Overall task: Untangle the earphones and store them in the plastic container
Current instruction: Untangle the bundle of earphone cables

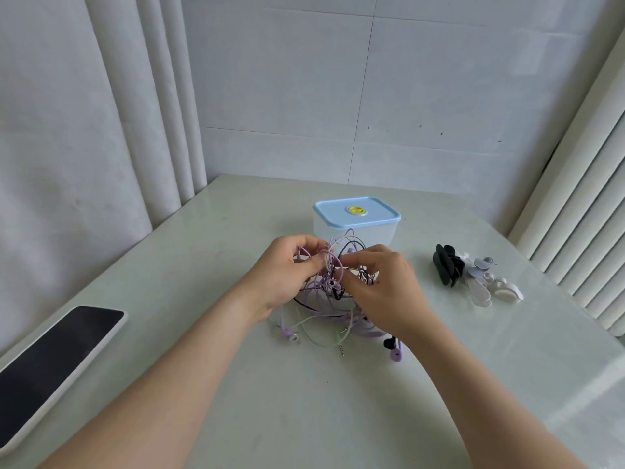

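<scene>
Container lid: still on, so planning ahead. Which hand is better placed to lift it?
Probably the right hand: it pinches the earphones directly before the container; the left hand sits off to its left.

Left hand (287, 265) and right hand (382, 286) pinching tangled earphones (333, 299) before lidded plastic container (356, 220) on table (304, 401).

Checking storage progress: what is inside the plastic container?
The plastic container is lidded, and nothing can be made out through its translucent wall. The tangled earphones cover its lower front.
</scene>
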Demonstrator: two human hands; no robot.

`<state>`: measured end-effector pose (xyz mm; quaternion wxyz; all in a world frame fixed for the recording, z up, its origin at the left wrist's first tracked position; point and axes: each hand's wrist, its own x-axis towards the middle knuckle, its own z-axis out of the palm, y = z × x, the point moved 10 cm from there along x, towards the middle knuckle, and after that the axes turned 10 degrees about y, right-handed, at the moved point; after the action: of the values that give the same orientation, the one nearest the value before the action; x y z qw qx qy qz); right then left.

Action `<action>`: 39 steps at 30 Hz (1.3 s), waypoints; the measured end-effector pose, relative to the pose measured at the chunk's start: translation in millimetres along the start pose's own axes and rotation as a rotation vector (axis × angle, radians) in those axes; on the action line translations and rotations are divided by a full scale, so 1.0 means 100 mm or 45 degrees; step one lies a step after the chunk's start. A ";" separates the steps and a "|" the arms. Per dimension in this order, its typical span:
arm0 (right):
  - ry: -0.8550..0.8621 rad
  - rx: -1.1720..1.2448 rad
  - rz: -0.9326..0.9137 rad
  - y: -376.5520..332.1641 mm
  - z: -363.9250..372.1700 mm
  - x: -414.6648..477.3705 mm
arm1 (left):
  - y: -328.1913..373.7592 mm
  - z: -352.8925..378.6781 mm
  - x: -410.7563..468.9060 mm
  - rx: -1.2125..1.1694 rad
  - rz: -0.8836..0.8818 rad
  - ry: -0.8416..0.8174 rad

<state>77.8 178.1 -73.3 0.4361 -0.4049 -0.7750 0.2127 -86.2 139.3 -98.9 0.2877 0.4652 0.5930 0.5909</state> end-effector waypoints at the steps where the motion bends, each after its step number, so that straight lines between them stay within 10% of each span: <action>1: 0.002 0.031 -0.002 -0.02 -0.02 -0.01 | 0.02 -0.01 -0.01 0.006 0.016 0.007; 21: 0.172 0.032 0.048 -0.12 -0.17 -0.03 | 0.23 -0.11 -0.07 0.568 0.242 0.272; 39: 0.235 1.286 0.631 0.21 -0.19 0.04 | 0.04 -0.82 -0.10 0.852 -0.120 0.772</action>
<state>102.1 193.3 -75.7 0.5784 -0.3330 -0.4177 0.6165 -155.0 94.4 -85.8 -0.0383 0.3110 0.8294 0.4626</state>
